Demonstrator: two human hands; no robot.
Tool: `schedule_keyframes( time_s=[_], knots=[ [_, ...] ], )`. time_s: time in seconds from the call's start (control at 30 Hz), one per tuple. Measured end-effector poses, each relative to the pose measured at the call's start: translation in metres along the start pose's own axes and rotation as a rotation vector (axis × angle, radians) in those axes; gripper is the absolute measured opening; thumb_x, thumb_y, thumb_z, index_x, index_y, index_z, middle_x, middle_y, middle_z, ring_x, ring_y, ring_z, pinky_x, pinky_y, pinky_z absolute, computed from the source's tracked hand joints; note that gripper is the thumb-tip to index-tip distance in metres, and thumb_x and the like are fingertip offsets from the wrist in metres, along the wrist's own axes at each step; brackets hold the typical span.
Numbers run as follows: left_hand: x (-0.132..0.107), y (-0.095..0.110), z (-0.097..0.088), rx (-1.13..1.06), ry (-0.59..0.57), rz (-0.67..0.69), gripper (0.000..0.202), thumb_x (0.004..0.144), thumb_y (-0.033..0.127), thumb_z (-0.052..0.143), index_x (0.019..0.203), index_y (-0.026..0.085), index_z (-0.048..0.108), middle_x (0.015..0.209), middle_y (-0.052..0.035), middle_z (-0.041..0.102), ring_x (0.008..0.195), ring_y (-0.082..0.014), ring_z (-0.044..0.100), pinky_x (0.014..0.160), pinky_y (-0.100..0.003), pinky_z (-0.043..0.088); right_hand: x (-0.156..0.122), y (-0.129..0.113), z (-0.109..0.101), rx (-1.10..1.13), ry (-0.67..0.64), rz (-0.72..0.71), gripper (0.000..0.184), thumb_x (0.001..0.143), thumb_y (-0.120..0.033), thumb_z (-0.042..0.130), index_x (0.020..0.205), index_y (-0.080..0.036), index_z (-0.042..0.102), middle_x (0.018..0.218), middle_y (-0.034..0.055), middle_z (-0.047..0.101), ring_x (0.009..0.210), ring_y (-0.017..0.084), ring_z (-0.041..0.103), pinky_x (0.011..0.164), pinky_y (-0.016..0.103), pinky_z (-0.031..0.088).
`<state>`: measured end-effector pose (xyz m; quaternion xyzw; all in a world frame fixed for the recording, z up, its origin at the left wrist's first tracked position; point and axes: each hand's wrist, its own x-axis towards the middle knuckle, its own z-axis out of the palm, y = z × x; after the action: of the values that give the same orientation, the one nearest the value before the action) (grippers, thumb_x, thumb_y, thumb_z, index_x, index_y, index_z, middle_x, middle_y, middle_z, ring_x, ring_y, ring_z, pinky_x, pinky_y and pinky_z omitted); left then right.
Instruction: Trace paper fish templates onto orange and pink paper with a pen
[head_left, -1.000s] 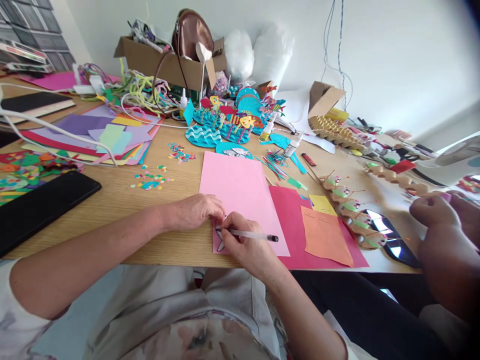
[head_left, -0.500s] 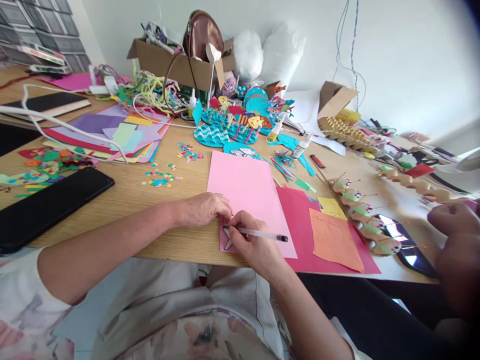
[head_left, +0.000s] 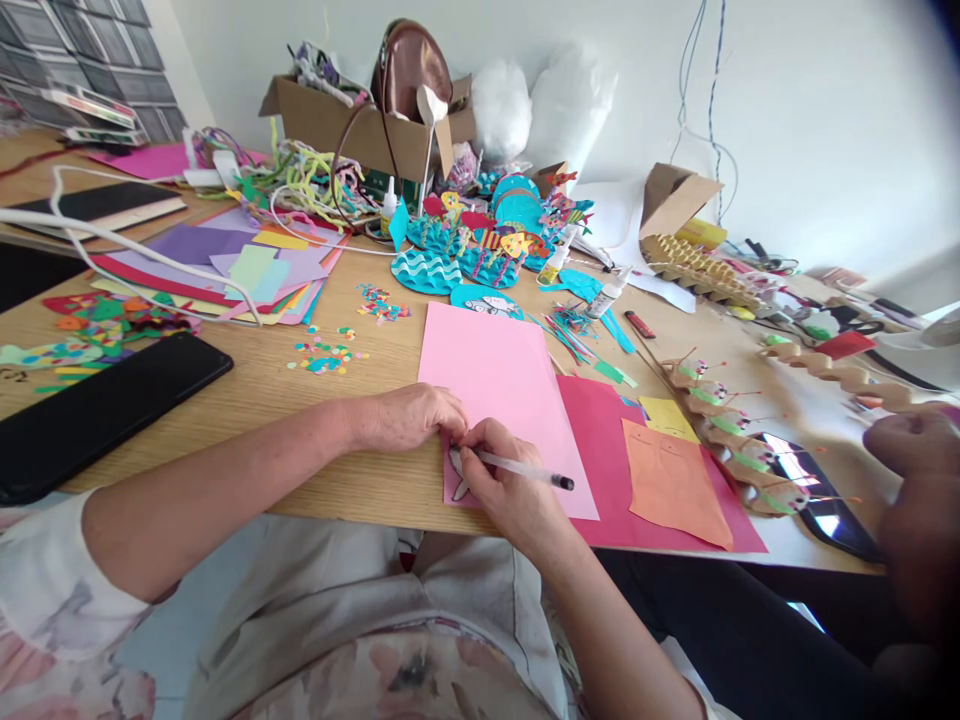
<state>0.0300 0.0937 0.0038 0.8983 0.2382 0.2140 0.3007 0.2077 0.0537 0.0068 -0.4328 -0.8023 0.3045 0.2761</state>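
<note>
Tracing on a pink paper sheet [head_left: 495,375]
Fingers of the left hand [head_left: 409,415] press it flat; the right hand [head_left: 506,495] pinches a clear plastic pen [head_left: 525,467]. It likely needs steady pressure.

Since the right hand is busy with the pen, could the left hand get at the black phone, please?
Probably yes: the left hand rests on the pink sheet, and only bare wooden table lies between it and the black phone beside that forearm.

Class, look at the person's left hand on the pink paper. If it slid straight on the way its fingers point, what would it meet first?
Probably the right hand, which grips a pen. The fingertips of the left hand lie close beside it on the pink paper.
</note>
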Motion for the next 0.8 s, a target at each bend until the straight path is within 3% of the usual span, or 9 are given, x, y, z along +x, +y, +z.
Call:
schedule_keyframes(
  time_s=[0.33, 0.6, 0.8],
  knots=[
    [0.0, 0.007, -0.004, -0.036, 0.002, -0.158, 0.025, 0.079, -0.001, 0.038, 0.082, 0.013, 0.059, 0.077, -0.0012, 0.058, 0.073, -0.0109, 0.053, 0.069, -0.019, 0.04, 0.0, 0.001, 0.0, -0.036, 0.015, -0.018, 0.006, 0.078, -0.016, 0.047, 0.077, -0.019, 0.052, 0.062, -0.0016, 0.057, 0.055, 0.011, 0.051, 0.053, 0.021, 0.035],
    [0.001, 0.007, -0.006, -0.026, -0.026, -0.211, 0.025, 0.08, 0.001, 0.038, 0.085, 0.014, 0.058, 0.08, -0.0007, 0.058, 0.076, -0.011, 0.053, 0.072, -0.019, 0.04, -0.002, -0.001, -0.002, 0.09, 0.029, 0.019, 0.007, 0.081, -0.019, 0.047, 0.077, -0.018, 0.052, 0.06, -0.0037, 0.053, 0.051, 0.009, 0.047, 0.05, 0.02, 0.035],
    [0.003, 0.007, -0.005, -0.013, -0.044, -0.292, 0.03, 0.076, -0.004, 0.038, 0.088, 0.014, 0.06, 0.086, -0.0011, 0.061, 0.081, -0.0113, 0.054, 0.076, -0.02, 0.04, -0.02, 0.0, -0.022, 0.097, 0.203, 0.019, 0.008, 0.084, -0.022, 0.047, 0.08, -0.019, 0.053, 0.06, -0.0043, 0.052, 0.052, 0.009, 0.046, 0.049, 0.019, 0.035]
  ],
)
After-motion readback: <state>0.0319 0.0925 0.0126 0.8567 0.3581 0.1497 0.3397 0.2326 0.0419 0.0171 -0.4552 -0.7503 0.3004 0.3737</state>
